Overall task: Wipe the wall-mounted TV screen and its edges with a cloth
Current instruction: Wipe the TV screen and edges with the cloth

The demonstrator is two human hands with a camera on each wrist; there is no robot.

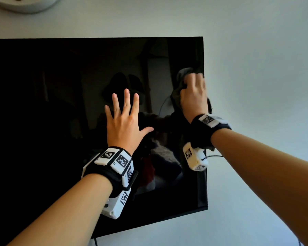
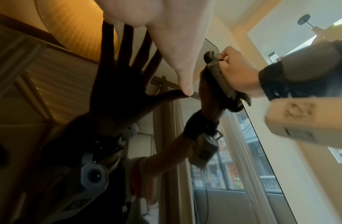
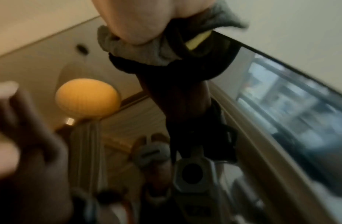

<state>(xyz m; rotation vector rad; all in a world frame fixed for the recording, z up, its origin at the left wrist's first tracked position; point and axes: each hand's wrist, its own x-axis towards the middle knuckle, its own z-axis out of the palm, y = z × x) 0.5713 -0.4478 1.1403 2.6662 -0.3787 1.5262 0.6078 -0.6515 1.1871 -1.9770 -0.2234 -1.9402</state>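
Observation:
The black wall-mounted TV screen (image 1: 52, 103) fills the left and middle of the head view, its right edge (image 1: 204, 50) running down the wall. My right hand (image 1: 194, 93) holds a bunched grey cloth (image 1: 182, 75) against the screen at that right edge, about halfway up. The left wrist view shows the same cloth (image 2: 221, 81) wedged between my right hand (image 2: 239, 71) and the glass. My left hand (image 1: 124, 118) lies flat on the screen with fingers spread, left of and lower than the right hand. In the right wrist view the cloth (image 3: 151, 51) bulges under my palm.
A pale wall (image 1: 256, 68) surrounds the TV. A round white object (image 1: 25, 4) hangs on the wall at the top left. A thin dark cable (image 1: 215, 156) sticks out past the TV's right edge, and another (image 1: 96, 242) hangs below its bottom edge.

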